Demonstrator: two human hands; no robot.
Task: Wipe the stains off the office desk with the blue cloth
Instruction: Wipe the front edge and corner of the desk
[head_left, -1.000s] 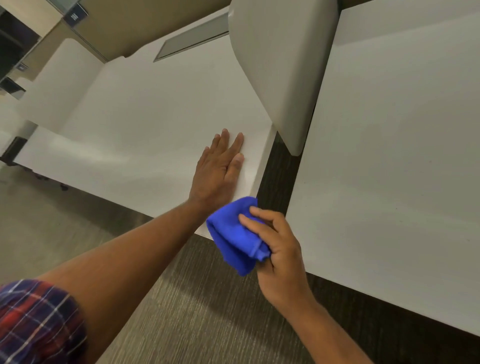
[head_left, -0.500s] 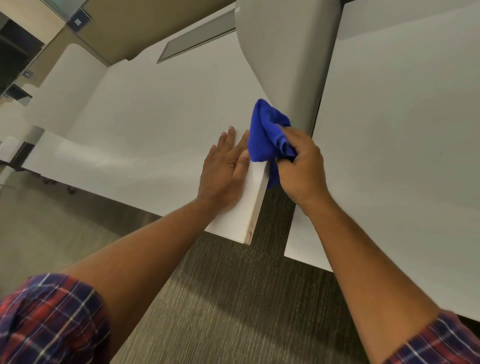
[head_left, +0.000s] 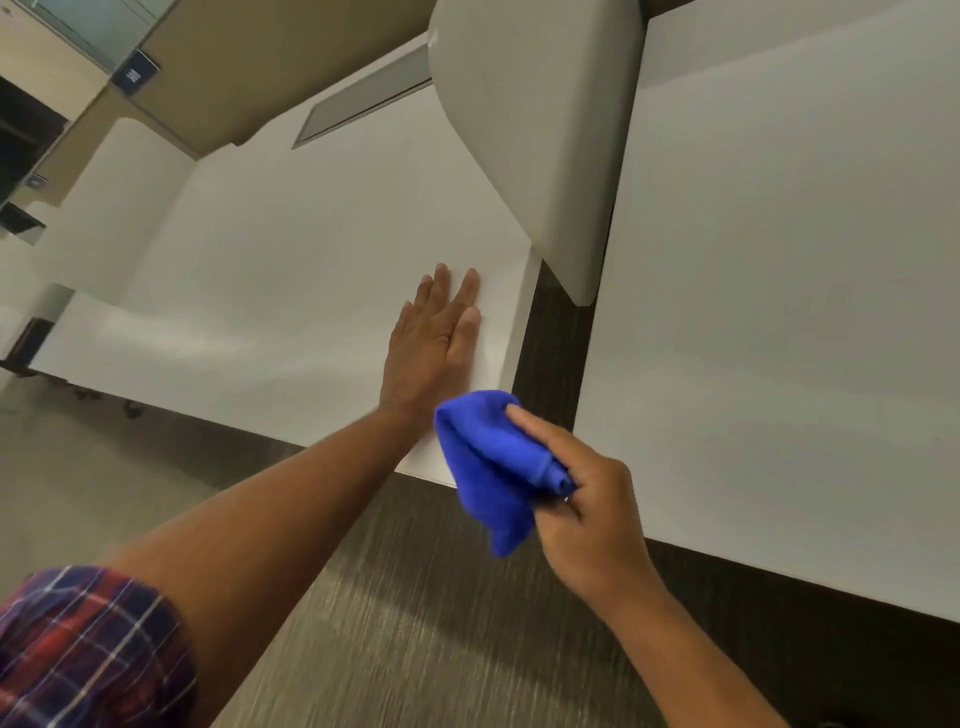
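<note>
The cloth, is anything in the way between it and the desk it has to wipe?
Nothing visible blocks it. The cloth is bunched in the right hand at the near right corner of the desk. The left hand lies flat on the desk just beyond, covering that patch; the rest of the top is bare.

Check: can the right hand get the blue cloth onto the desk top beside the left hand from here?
Probably yes. The right hand holds the blue cloth at the desk's near corner, just beside the flat left hand, with nothing between them.
</note>
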